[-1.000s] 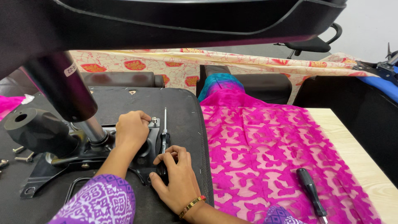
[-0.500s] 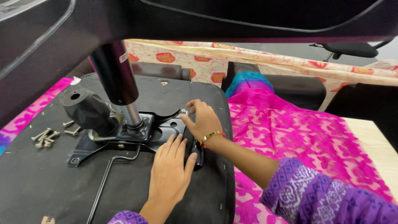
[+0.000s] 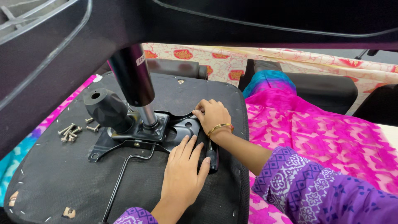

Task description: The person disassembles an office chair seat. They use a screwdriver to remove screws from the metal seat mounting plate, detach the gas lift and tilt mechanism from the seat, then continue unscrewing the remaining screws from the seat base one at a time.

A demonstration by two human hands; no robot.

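Resting flat with fingers spread, the left hand (image 3: 182, 170) presses the upturned black seat base (image 3: 62, 178) just beside the metal mechanism plate (image 3: 166, 132). Its right hand (image 3: 212, 114) pinches something small at the plate's far edge (too small to identify). Loose screws (image 3: 69, 132) lie near the black knob (image 3: 105, 108).

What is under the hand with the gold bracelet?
The right hand rests on the black metal plate fixed to the upturned chair seat. Its fingers cover whatever they are touching. Below the wrist lies a black tool handle, partly hidden.
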